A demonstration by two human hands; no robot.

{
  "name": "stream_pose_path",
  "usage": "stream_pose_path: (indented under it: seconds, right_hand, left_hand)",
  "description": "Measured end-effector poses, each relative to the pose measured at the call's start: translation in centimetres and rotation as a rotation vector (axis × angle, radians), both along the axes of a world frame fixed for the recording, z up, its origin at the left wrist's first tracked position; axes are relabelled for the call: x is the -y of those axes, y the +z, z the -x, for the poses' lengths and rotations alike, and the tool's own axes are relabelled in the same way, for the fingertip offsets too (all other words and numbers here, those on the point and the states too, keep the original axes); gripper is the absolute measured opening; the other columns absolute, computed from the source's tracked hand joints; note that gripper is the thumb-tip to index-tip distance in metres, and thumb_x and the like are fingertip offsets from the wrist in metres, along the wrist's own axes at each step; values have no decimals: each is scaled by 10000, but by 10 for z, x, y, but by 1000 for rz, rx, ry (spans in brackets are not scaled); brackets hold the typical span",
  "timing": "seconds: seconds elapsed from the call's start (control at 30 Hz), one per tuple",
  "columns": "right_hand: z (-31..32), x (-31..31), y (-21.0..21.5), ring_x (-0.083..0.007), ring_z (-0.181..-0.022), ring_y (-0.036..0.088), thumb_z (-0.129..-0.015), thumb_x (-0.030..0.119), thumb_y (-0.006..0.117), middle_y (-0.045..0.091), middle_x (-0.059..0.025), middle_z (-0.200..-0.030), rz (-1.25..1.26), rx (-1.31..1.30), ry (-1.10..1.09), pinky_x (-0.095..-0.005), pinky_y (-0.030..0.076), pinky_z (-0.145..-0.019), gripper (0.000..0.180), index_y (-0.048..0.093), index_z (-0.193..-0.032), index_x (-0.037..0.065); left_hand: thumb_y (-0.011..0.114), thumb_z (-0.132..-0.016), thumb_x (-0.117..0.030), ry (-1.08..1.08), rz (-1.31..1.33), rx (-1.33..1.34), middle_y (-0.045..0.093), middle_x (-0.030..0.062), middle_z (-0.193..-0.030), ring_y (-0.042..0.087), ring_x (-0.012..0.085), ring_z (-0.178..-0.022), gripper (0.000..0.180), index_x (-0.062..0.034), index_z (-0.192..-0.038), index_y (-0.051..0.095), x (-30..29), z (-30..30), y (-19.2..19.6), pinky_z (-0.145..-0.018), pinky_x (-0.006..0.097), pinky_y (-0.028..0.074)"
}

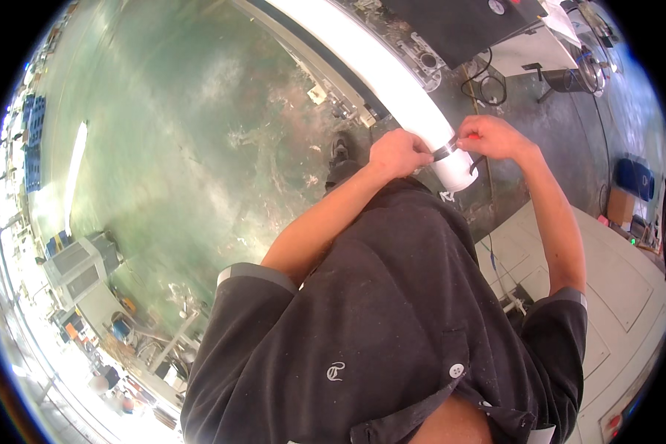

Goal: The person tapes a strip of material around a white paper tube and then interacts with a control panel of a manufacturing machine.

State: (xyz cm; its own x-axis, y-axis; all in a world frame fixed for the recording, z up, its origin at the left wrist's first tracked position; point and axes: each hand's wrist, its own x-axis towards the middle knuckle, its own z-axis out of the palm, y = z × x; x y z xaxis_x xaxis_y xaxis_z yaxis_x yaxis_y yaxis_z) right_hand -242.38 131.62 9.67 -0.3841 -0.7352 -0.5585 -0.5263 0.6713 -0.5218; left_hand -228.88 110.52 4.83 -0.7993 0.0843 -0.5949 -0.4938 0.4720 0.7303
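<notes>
A long white roll or tube [411, 100] comes down from the top of the view, its near end in front of me. Around it, just short of that end, runs a narrow black band [444, 152]. My left hand [401, 154] is closed, pinching the band on the roll's left side. On the other side my right hand [494, 138] is closed too, thumb and fingers pressed together at the band. A small red piece [473, 136] shows at its fingertips; its kind is unclear. A dark loose end [478, 163] hangs below the right hand.
A machine rail [348, 89] runs along the roll's left side. Beyond its right side are metal parts [425, 59], a dark panel [466, 26] and a coiled black cable [490, 90]. A pale cabinet [614, 296] stands at right, near a blue container [634, 177]. Green floor [177, 148] spreads left.
</notes>
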Motion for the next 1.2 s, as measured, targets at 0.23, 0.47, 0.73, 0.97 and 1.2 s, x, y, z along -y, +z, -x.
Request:
stream_pose_path:
  seconds: [0.23,0.47,0.73,0.97,1.2]
  right_hand:
    - [0,-1,0,-278,-945,623,-894,318,630,648,-85,-1017,1,-14,8,-375,488,-807,280,691,-960,53]
    - [-1,-4,-4,-268,-938,622,-897,299,618,643,-84,-1015,14,-7,-14,-371,486,-807,266,686,-967,52]
    - [-4,-2,-5,-274,-903,626,-871,318,653,653,-84,-970,30,-50,-26,-373,490,-784,277,690,-905,46]
    - [-3,-1,-8,-286,-855,634,-835,384,681,664,-94,-900,67,-81,5,-384,493,-747,323,701,-843,61]
    - [-3,4,-1,-285,-875,642,-815,413,692,675,-90,-914,10,-103,1,-385,502,-758,345,708,-828,68]
  left_hand:
    - [745,-766,-295,17,-30,-27,746,73,-859,697,195,-793,272,-78,-929,768,0,-2,-3,-753,313,526]
    - [750,-765,-283,20,-8,-52,744,86,-858,696,190,-791,275,-63,-928,766,-1,-3,0,-759,312,526]
    - [763,-764,-270,36,-20,-63,741,90,-861,690,190,-791,258,-65,-921,766,0,-5,-5,-755,319,523]
    - [763,-764,-264,43,-9,-53,741,86,-860,689,191,-791,248,-72,-921,769,1,-6,0,-756,322,522]
    - [752,-766,-249,62,-24,-46,740,83,-853,692,191,-789,242,-64,-920,767,-1,-7,-5,-753,318,526]
